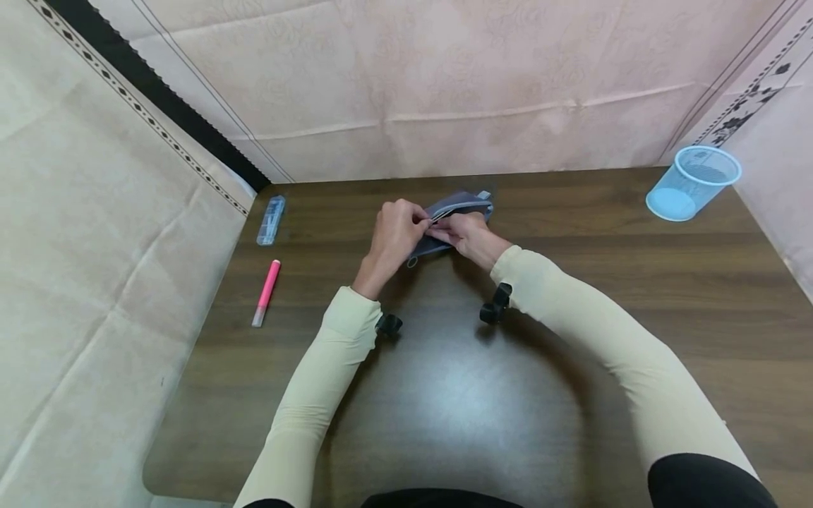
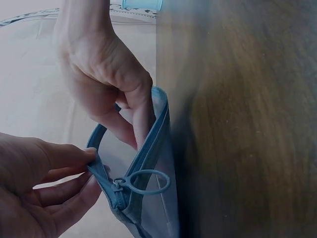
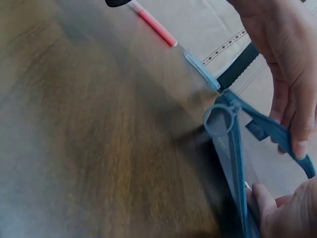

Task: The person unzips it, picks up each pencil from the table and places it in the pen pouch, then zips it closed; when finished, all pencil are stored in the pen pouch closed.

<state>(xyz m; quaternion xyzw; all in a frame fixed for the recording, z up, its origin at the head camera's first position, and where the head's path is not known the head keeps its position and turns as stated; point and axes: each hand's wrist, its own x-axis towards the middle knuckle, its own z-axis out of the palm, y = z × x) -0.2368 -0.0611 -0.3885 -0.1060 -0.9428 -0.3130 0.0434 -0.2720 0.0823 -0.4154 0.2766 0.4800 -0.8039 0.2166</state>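
A blue zippered pouch [image 1: 466, 202] is held up near the table's far edge, its mouth spread apart. My left hand [image 1: 395, 233] pinches one zippered edge between thumb and fingers, close to the zipper pull ring [image 2: 148, 182]. My right hand [image 1: 466, 231] reaches its fingers into the mouth of the pouch, as the left wrist view shows. A small white bit [image 3: 247, 185] appears by the right fingertips in the right wrist view; whether they grip it is unclear. The inside of the pouch is mostly hidden.
A pink marker [image 1: 266, 293] and a flat translucent blue item [image 1: 271, 220] lie along the left side of the wooden table [image 1: 457, 395]. A light blue mesh cup [image 1: 692, 183] stands at the far right. Pale cloth [image 1: 444, 92] hangs behind the far edge.
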